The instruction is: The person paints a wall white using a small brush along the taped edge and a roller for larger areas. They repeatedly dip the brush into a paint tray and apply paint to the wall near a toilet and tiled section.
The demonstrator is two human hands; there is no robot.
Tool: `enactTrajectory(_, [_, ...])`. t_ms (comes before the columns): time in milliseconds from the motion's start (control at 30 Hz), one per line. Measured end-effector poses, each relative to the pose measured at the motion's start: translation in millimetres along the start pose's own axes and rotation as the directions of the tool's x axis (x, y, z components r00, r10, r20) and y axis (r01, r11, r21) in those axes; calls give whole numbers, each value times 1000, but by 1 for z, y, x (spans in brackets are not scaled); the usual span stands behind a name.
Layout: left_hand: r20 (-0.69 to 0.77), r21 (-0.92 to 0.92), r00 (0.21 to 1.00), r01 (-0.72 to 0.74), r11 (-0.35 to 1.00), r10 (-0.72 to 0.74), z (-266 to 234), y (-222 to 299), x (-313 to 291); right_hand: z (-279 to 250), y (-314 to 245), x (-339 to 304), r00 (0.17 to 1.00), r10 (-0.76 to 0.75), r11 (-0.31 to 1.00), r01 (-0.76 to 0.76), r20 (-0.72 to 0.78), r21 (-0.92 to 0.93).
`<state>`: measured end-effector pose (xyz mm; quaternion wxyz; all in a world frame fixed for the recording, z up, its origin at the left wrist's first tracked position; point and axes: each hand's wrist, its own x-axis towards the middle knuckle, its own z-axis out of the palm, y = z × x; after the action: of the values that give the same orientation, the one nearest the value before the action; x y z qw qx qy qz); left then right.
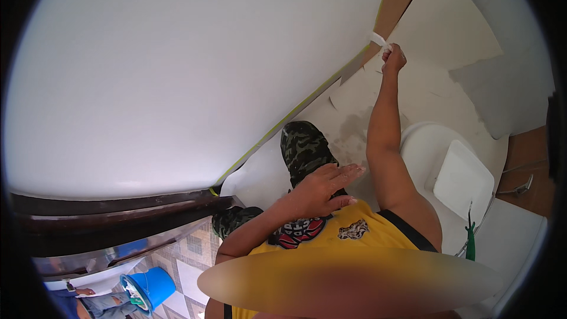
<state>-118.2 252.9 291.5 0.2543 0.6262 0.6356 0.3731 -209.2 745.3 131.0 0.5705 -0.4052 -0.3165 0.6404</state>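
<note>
My right arm reaches far forward along the base of a large white wall [195, 77]. My right hand [394, 57] is closed around a small white piece [378, 39], whose kind I cannot make out. That piece touches the wall's lower edge, where a yellow-green strip [319, 93] runs beside a brown strip [397, 1]. My left hand [331, 189] is held in front of my yellow shirt [331, 230], fingers stretched out and holding nothing. Whitish specks show on its fingertips.
A white toilet [419, 142] stands right of my right arm, with a white rectangular panel [465, 180] beside it. A green-handled tool [471, 242] is at lower right. Beyond a dark sill [118, 210] are a blue bucket [158, 286] and another person in jeans [106, 305].
</note>
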Motion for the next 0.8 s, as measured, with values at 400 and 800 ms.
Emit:
enactTrajectory(400, [255, -19, 882, 415, 910, -397, 28, -20, -26, -32, 31, -2, 988, 54, 993, -38, -142, 111])
enactTrajectory(800, [256, -59, 841, 506, 860, -477, 31, -23, -28, -20, 15, -10, 944, -107, 935, -11, -311, -355])
